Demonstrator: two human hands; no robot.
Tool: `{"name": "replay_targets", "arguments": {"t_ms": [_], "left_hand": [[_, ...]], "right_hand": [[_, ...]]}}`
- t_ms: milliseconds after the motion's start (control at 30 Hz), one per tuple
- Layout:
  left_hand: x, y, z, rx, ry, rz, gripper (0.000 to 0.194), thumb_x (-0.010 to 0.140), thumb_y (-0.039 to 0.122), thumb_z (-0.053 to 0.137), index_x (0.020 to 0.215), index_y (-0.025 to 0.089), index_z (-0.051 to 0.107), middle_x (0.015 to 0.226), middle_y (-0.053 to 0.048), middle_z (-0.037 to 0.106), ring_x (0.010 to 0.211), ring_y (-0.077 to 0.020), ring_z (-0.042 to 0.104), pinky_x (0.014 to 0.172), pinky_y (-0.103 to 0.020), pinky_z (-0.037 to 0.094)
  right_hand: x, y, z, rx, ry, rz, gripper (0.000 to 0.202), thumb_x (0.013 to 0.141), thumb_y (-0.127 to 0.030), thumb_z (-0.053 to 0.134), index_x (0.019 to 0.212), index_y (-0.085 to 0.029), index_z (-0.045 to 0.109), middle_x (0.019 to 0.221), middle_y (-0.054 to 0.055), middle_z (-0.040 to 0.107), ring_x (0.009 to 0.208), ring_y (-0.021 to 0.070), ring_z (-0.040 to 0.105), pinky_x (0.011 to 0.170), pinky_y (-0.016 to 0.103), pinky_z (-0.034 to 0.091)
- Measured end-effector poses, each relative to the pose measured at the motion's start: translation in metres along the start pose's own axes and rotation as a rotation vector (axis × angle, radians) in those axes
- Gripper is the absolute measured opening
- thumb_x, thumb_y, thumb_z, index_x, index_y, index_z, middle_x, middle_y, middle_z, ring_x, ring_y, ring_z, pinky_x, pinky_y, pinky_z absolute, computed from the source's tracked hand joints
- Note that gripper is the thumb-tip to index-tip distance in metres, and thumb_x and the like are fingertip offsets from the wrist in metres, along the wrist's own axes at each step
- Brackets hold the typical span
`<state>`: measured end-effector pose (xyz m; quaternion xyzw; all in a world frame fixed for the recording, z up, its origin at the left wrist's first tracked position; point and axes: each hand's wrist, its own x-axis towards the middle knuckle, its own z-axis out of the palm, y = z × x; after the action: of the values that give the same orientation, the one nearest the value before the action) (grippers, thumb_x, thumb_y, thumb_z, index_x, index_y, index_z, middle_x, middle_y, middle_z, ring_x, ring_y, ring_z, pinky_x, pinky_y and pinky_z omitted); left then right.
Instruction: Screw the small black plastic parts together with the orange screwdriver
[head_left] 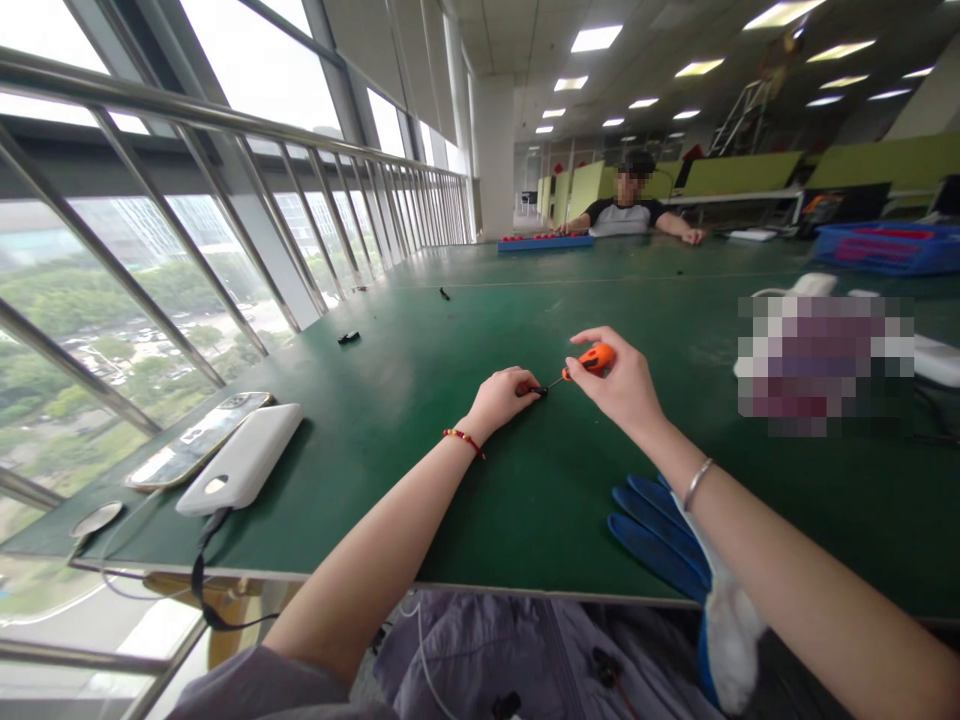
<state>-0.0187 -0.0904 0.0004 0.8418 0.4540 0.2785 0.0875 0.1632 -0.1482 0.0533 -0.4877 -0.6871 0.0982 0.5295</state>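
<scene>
Near the middle of the green table (360, 420), my left hand (504, 398) holds a small black part (534, 389) down against the surface, fingers closed round it. My right hand (615, 378) grips an orange and black screwdriver (598, 358) by its handle. The screwdriver's thin shaft points left, and its tip meets the black part or lies right beside it; the exact contact is too small to tell. A blue and white glove (660, 530) lies under my right forearm at the table's front edge.
Left, a phone (199, 440) and a white power bank (244, 460) with a cable lie near a metal railing (225, 125). Small black pieces (349, 338) lie farther back. Across the table sit a person (626, 212), a blue tray (545, 243) and a blue basket (885, 250).
</scene>
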Motion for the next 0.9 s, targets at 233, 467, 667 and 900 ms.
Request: {"name": "replay_targets", "arguments": {"t_ms": [233,467,667,900], "left_hand": [[0.0001,-0.0009,0.0006,0.002,0.005,0.007,0.014,0.079,0.027,0.061,0.088,0.02,0.069,0.087,-0.002,0.066,0.077,-0.0145,0.061,0.069,-0.024,0.049],[-0.0005,0.0,0.0001,-0.002,-0.001,0.003,0.014,0.08,0.026,0.061,0.088,0.02,0.069,0.089,-0.002,0.066,0.079,-0.0146,0.062,0.07,-0.025,0.049],[-0.0001,-0.0011,0.0003,0.001,-0.001,0.006,0.014,0.079,0.027,0.061,0.088,0.02,0.069,0.088,-0.002,0.066,0.078,-0.0148,0.062,0.07,-0.025,0.049],[0.0002,-0.0002,0.0001,-0.003,0.002,0.001,0.013,0.079,0.025,0.062,0.088,0.02,0.069,0.087,-0.002,0.066,0.077,-0.0142,0.061,0.069,-0.024,0.049]], "right_hand": [[0.0011,0.0017,-0.0019,-0.072,-0.02,0.037,0.023,0.074,-0.041,0.06,0.086,-0.021,0.061,0.06,-0.002,0.055,0.054,0.0143,0.051,0.058,0.027,0.041],[0.0004,0.0008,-0.0005,-0.017,0.029,-0.003,0.036,0.071,-0.03,0.061,0.105,-0.021,0.056,0.07,-0.001,0.057,0.06,0.015,0.054,0.06,0.027,0.043],[0.0016,0.0004,-0.0029,-0.07,-0.014,0.042,0.022,0.075,-0.042,0.059,0.082,-0.021,0.062,0.057,-0.002,0.054,0.056,0.0156,0.052,0.06,0.028,0.042],[0.0011,0.0013,0.0,0.005,0.018,-0.027,0.043,0.069,-0.031,0.064,0.109,-0.02,0.055,0.072,-0.001,0.058,0.059,0.0146,0.054,0.06,0.027,0.044]]}}
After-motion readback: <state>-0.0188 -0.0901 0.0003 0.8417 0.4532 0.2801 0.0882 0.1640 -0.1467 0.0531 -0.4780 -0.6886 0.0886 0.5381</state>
